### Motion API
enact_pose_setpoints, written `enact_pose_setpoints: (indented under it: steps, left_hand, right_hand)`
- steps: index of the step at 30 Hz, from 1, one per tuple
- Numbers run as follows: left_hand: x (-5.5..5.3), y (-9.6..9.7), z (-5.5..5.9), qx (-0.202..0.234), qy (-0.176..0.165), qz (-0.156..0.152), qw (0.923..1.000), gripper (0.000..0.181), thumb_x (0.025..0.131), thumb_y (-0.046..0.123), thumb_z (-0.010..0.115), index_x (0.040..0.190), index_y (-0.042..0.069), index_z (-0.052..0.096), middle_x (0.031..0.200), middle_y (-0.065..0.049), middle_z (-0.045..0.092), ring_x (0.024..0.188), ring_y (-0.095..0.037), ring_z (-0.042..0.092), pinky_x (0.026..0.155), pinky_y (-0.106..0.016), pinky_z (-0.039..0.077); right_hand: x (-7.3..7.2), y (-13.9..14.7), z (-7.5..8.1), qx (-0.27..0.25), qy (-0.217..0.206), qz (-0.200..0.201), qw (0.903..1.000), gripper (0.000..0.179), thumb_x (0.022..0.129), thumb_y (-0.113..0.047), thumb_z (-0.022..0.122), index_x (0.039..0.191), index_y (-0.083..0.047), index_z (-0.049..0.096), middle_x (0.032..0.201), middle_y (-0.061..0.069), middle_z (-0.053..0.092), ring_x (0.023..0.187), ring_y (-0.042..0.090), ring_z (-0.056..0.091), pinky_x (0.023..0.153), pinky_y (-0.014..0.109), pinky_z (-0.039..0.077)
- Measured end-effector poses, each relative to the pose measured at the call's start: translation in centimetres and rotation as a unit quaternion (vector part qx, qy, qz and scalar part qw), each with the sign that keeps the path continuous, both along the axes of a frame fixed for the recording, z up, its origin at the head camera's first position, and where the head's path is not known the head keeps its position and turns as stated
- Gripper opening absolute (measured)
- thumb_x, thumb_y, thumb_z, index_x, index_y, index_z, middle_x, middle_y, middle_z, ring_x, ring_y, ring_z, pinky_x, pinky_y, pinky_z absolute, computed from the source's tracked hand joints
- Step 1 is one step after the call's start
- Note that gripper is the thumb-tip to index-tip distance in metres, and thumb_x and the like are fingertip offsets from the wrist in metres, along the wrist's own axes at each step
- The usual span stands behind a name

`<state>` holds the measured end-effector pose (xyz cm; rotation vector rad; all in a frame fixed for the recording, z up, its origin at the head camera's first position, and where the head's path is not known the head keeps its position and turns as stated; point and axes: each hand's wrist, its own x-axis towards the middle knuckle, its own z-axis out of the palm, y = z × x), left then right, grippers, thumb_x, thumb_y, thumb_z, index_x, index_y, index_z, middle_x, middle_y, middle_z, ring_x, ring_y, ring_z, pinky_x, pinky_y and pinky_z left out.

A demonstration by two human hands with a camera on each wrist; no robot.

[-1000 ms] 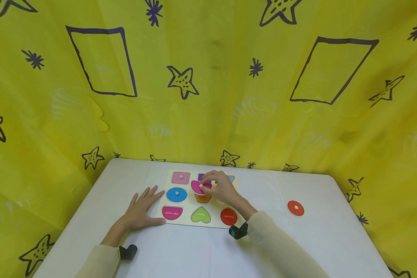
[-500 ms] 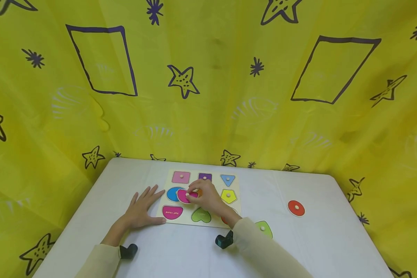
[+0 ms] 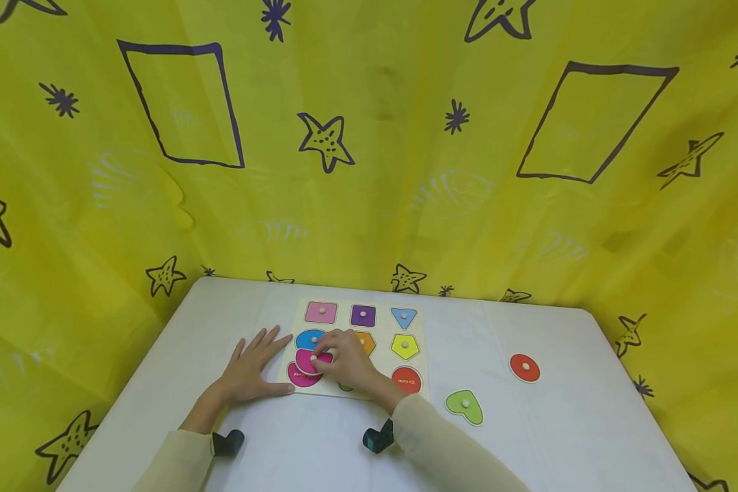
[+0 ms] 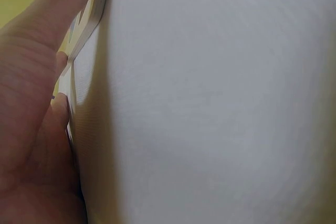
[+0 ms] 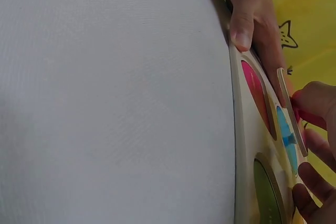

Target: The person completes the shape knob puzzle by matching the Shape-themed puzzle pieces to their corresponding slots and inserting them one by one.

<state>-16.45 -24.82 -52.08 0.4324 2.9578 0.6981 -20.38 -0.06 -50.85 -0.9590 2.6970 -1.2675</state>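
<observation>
My right hand (image 3: 349, 361) pinches the small knob of a magenta half-round puzzle piece (image 3: 304, 361). That piece is raised over the board and partly covers the magenta "Half round" recess (image 3: 303, 381). In the right wrist view the piece (image 5: 290, 109) shows edge-on, apart from the recess (image 5: 256, 94). My left hand (image 3: 250, 372) lies with fingers spread at the left side of the cream puzzle board (image 3: 386, 329), thumb and fingertips touching its edge. A blue oval piece (image 3: 306, 337) is seated in the board. My right hand hides most of the heart recess.
Rectangle, square, triangle, pentagon (image 3: 404, 346) and orange pieces sit in the board. The red "Circular" recess (image 3: 406, 379) is bare. A green heart piece (image 3: 465, 408) and a red circle piece (image 3: 525, 367) lie on the white table to the right. A yellow curtain (image 3: 381, 171) hangs behind.
My right hand has carried the half-round piece left and nearer to me, from above the board's middle to its near-left recess. The green heart piece has come into view. My left hand stays put.
</observation>
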Motion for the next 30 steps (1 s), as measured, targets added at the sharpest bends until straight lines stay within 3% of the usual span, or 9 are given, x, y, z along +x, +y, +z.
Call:
enact_pose_setpoints:
  steps: [4,18,30]
  left_hand:
    - [0.1,0.1,0.2,0.001,0.005,-0.002,1.0000,0.101,0.075,0.064,0.080,0.157,0.017,0.043,0.166,-0.021,0.028,0.152,-0.050,0.017,0.115,-0.078,0.004]
    - [0.2,0.0,0.1,0.001,0.010,-0.003,0.9999,0.101,0.076,0.064,0.080,0.157,0.016,0.044,0.166,-0.021,0.028,0.152,-0.050,0.017,0.115,-0.078,0.004]
    - [0.0,0.0,0.0,-0.001,0.009,-0.002,1.0000,0.100,0.075,0.063,0.080,0.157,0.016,0.044,0.166,-0.021,0.029,0.152,-0.050,0.017,0.115,-0.078,0.004]
  right_hand:
    - [0.4,-0.3,-0.3,0.006,0.000,-0.004,1.0000,0.007,0.089,-0.019,0.081,0.094,-0.014,0.082,0.119,0.003,0.074,0.112,0.018,0.058,0.089,0.030,0.045]
    - [0.9,-1.0,-1.3,0.069,0.063,-0.013,0.9955,0.006,0.089,-0.028,0.080,0.091,-0.024,0.082,0.112,-0.008,0.072,0.105,0.014,0.053,0.089,0.030,0.043]
    - [1.3,-1.3,-1.5,0.085,0.061,-0.021,0.9943,0.010,0.089,-0.032,0.080,0.095,-0.024,0.083,0.118,-0.007,0.069,0.109,0.014,0.049,0.091,0.030,0.043]
